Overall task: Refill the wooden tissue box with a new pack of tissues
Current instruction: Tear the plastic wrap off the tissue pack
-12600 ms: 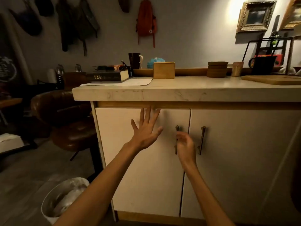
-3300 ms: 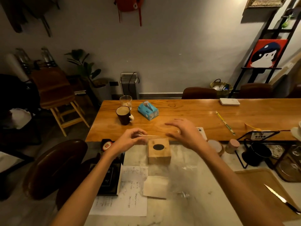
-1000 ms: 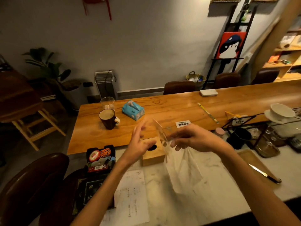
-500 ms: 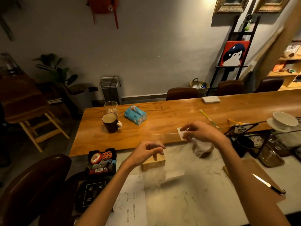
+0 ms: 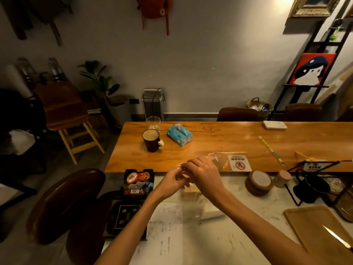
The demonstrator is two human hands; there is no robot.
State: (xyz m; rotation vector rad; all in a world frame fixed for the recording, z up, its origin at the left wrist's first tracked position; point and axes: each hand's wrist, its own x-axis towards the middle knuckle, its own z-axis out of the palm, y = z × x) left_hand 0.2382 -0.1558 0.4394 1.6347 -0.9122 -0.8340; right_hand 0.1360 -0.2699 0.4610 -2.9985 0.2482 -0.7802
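The wooden tissue box [image 5: 191, 190] stands on the marble counter, mostly hidden beneath my hands. My left hand [image 5: 170, 183] and my right hand [image 5: 203, 175] meet just above it, both pinching a clear plastic wrapper [image 5: 217, 159] that trails to the right over the wooden table. A blurred translucent part of the wrapper hangs in front of the box. A white stack of tissues [image 5: 212, 212] lies on the counter just right of and nearer than the box. A blue tissue pack [image 5: 179, 135] sits farther off on the wooden table.
A dark mug [image 5: 151, 140] and a glass [image 5: 153, 123] stand on the wooden table [image 5: 219, 138]. Coasters [image 5: 258, 183], a black wire stand [image 5: 313, 186], and a wooden tray [image 5: 313, 224] with a knife [image 5: 337, 240] lie right. Paper sheets [image 5: 165, 234] and a black book [image 5: 124, 215] lie left.
My right hand has swung left from over the coasters to meet my left hand above the box. The wrapper is now gathered between both hands.
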